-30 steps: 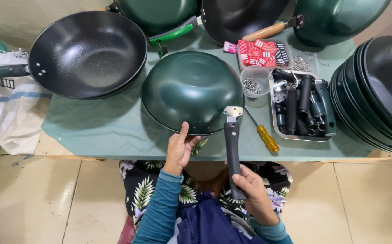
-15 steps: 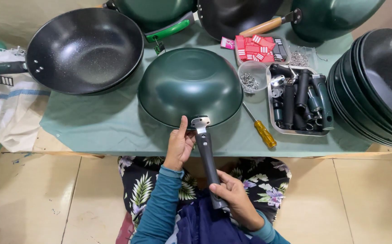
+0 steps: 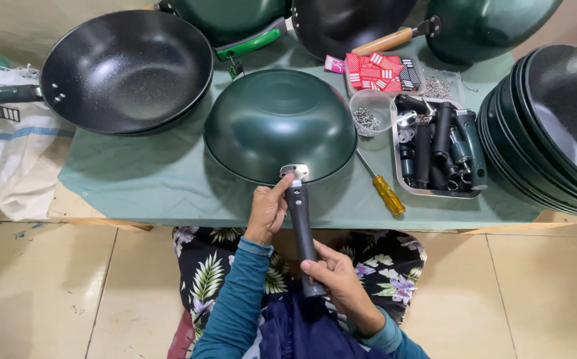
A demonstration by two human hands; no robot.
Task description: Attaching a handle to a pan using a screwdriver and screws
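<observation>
**Handle held against the rim of an upturned green wok**

The right hand [image 3: 342, 282] is wrapped around the near end of a dark pan handle [image 3: 302, 229], fingers curled over it, so the long piece is steadied from the back. The left hand [image 3: 268, 209] pinches the handle's far end just below its shiny metal bracket [image 3: 294, 171], fingertips pressed to the side. Held at both ends like this, the bracket sits flat against the near rim of the green wok [image 3: 280, 123], which lies upside down on the bench [image 3: 142, 179]; the dome-up position puts the rim low and close to the person's lap, and the handle juts out over the bench's near edge.

Just right of the wok lie a yellow-handled screwdriver [image 3: 381, 186], and a small clear cup of screws [image 3: 370, 113], both within easy reach of the right hand. Beyond them a metal tray [image 3: 435, 193] holds more dark handles, with a red-and-white packet [image 3: 378, 72] behind it.

Room is tight. A black-lined wok [image 3: 125, 70] fills the left of the bench, further pans crowd the far edge, and a stack of nested woks [image 3: 554, 126] walls off the right. The freest space is the strip of green cloth left of the hands, and the open air over the lap.
</observation>
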